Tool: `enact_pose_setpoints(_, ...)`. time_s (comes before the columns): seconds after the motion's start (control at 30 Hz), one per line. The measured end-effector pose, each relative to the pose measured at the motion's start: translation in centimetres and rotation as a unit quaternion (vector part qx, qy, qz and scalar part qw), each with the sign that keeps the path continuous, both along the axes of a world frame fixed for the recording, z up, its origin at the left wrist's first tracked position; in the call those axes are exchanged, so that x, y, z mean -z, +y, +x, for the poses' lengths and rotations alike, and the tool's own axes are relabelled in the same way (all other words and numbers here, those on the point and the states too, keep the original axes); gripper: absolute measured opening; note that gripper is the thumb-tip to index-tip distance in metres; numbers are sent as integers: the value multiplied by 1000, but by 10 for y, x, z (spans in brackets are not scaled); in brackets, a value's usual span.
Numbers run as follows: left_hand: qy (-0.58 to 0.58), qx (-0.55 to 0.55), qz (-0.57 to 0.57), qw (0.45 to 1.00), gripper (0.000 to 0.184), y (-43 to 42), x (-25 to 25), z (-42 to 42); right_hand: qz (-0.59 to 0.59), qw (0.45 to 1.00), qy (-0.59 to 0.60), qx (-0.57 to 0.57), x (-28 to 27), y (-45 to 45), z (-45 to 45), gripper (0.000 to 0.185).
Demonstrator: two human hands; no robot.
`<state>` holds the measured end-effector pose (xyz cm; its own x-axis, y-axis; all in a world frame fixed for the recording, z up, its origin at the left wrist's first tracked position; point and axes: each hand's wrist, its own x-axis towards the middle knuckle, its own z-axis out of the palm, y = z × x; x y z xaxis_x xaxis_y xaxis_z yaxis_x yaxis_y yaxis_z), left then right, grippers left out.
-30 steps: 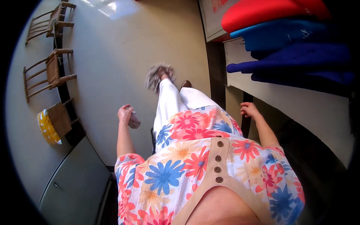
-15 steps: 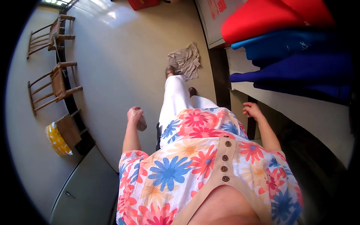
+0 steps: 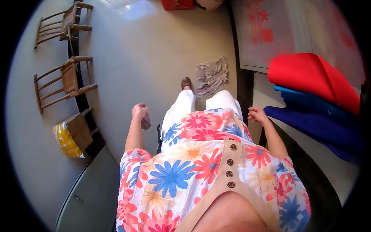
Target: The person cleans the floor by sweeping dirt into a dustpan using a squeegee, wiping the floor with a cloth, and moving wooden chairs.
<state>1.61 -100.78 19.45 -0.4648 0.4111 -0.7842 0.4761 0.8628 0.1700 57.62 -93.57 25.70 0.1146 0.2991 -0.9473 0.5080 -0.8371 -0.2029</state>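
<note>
My left hand (image 3: 139,111) hangs at the left of my body, its fingers closed on a small greyish bag (image 3: 146,121) that looks thin and crumpled. On the other side, my right hand (image 3: 257,115) is held near my hip with its fingers curled; whatever they may hold is too small to make out. Close to it are folded dark blue cloth (image 3: 309,127), blue cloth (image 3: 301,96) and red cloth (image 3: 309,75) on a pale surface. A grey-brown rag (image 3: 211,77) lies on the floor by my brown shoe (image 3: 186,82).
Two wooden chairs (image 3: 70,79) stand along the left wall. Below them, a yellow patterned package (image 3: 66,141) leans by a cardboard box (image 3: 79,131). A grey cabinet (image 3: 87,193) is at the lower left. A red box (image 3: 177,4) sits at the top.
I have stepped forward, and the rag, first at my foot, now lies flat to the right of my shoe. The coloured cloths have shifted down in view. Both hands keep their pose.
</note>
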Motion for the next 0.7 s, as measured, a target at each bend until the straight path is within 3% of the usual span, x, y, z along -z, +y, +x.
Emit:
enact_pose_setpoints(0.23, -3, -44, 23, 999, 36, 24, -16, -33, 2, 997, 11, -71, 3, 34, -38, 37)
enact_pose_setpoints(0.4, -29, -64, 32, 997, 35, 4, 46, -23, 36, 998, -18, -56, 4, 60, -5, 33)
enact_pose_setpoints(0.5, -45, -20, 2, 999, 34, 28, 49, -6, 53, 998, -36, -4, 0, 66, 3, 33)
enact_pose_setpoints(0.7, -19, 53, 64, 996, 34, 96, 94, -16, 38, 996, -62, 52, 34, 13, 32, 32)
